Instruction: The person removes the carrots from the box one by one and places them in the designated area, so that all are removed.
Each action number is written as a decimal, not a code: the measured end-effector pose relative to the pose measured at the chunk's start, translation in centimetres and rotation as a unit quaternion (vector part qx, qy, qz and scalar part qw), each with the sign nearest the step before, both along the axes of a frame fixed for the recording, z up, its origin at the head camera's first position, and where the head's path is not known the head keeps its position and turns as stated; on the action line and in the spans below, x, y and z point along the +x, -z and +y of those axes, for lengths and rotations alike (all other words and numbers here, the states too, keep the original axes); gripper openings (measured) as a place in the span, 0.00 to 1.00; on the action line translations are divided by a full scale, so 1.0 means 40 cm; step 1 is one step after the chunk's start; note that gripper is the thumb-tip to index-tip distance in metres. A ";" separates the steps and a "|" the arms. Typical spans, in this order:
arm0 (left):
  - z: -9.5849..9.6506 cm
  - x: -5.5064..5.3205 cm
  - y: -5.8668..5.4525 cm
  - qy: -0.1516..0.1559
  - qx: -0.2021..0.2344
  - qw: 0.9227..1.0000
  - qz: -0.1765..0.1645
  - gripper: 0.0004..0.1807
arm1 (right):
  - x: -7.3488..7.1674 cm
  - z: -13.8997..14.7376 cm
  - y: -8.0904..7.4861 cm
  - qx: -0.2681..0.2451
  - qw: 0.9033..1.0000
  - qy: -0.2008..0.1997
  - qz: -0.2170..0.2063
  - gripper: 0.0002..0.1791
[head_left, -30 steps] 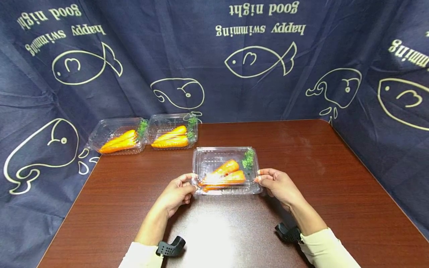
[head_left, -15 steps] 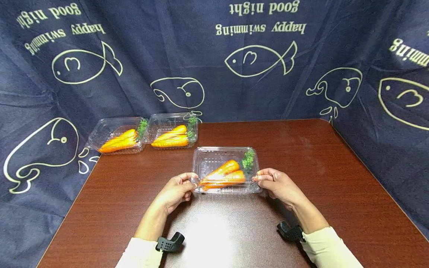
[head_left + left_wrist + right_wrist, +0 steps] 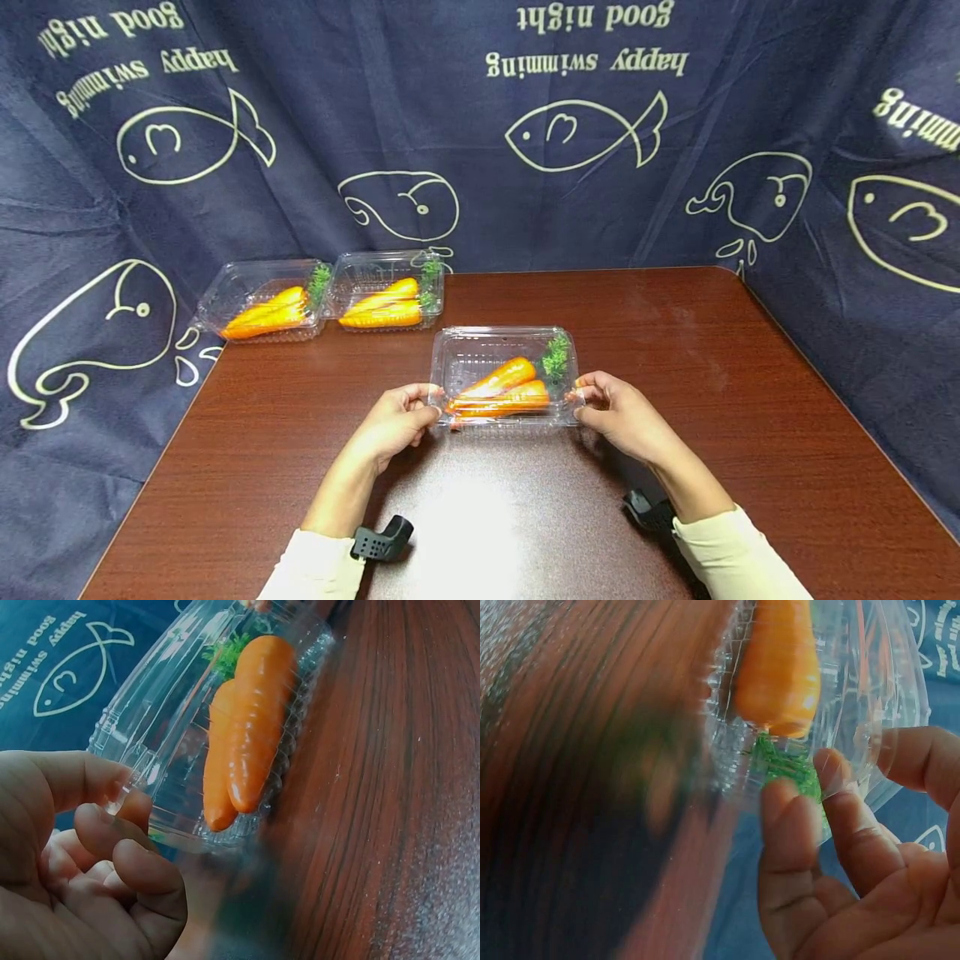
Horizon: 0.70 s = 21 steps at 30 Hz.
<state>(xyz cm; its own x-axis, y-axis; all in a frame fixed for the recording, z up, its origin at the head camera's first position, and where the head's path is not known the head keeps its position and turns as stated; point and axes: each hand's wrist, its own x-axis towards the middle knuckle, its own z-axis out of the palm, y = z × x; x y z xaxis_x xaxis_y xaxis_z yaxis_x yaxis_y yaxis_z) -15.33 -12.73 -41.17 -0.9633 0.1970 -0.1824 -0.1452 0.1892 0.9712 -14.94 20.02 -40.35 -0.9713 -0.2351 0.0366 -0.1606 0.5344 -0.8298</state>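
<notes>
A clear plastic clamshell box [image 3: 480,346] with its lid down is between my hands in the middle of the head view. Two orange carrots [image 3: 502,406] with green leafy tops [image 3: 556,357] lie inside it. My left hand [image 3: 396,423] pinches the box's left edge between thumb and fingers. At the opposite edge, my right hand [image 3: 618,417] pinches the rim near the leafy end. The left wrist view shows the carrots [image 3: 259,724] lengthwise through the clear wall. In the right wrist view, fingertips overlap the box's wall [image 3: 862,690] beside the green tops [image 3: 787,761].
Two similar clear boxes of carrots stand side by side at the back left, one at the corner [image 3: 262,312] and one to its right [image 3: 386,304]. Below them is the dark wooden table [image 3: 675,333]. A blue printed curtain [image 3: 465,108] encloses the back and sides.
The box's near edge has shifted slightly away from me, with both hands still holding its ends. The two boxes at the back left have stayed in place.
</notes>
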 end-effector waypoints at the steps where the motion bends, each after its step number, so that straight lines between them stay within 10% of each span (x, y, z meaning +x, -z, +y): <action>1: 0.001 0.000 -0.001 -0.001 -0.002 1.000 0.000 0.22 | 0.000 -0.002 -0.002 0.006 1.000 0.000 0.004 0.16; 21: 0.002 -0.006 0.006 -0.012 -0.005 1.000 0.007 0.22 | -0.010 -0.004 0.016 -0.007 1.000 -0.004 0.017 0.15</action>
